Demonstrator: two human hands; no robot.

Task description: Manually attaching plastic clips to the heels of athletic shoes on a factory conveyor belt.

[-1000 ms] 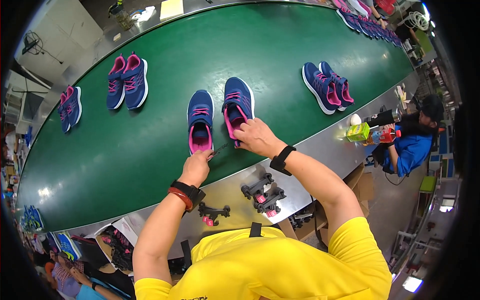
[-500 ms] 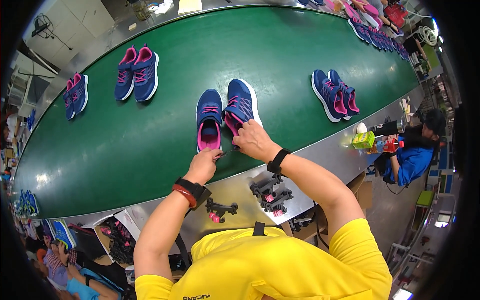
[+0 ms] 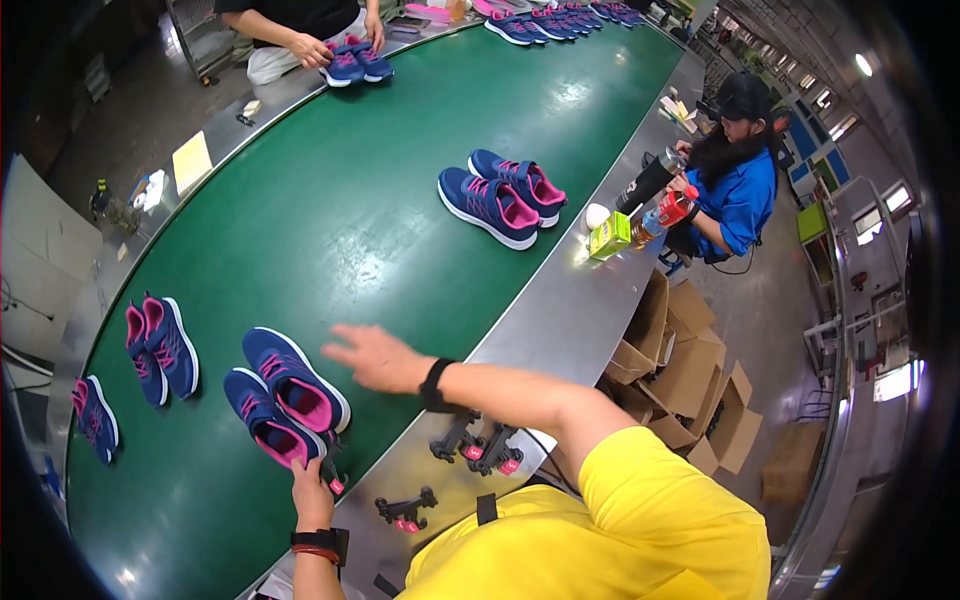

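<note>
A pair of navy sneakers with pink lining and white soles lies in front of me. The fingers of my left hand [image 3: 311, 497] close on the heel of the nearer sneaker [image 3: 262, 418]. Beside those fingers, at the heel of the other sneaker [image 3: 296, 380], is a small black hanger [image 3: 334, 462] with a pink tag; how it is attached is unclear. My right hand [image 3: 378, 358] is raised above the green belt, just right of the pair, fingers stretched out and holding nothing.
More black hangers [image 3: 407, 507] lie on the metal ledge. Other pairs [image 3: 163, 350] [image 3: 505, 197] stand on the green belt [image 3: 300, 230]. Across it, a person's hands [image 3: 310, 50] hold sneakers. At right are a seated person in blue [image 3: 745, 195], a juice box [image 3: 610, 236], bottles and cardboard boxes [image 3: 690, 375].
My view has swung to the right. My right hand has left the sneaker's heel and opened out over the belt. The left stays at the pair's heels, where a pink-tagged hanger now shows.
</note>
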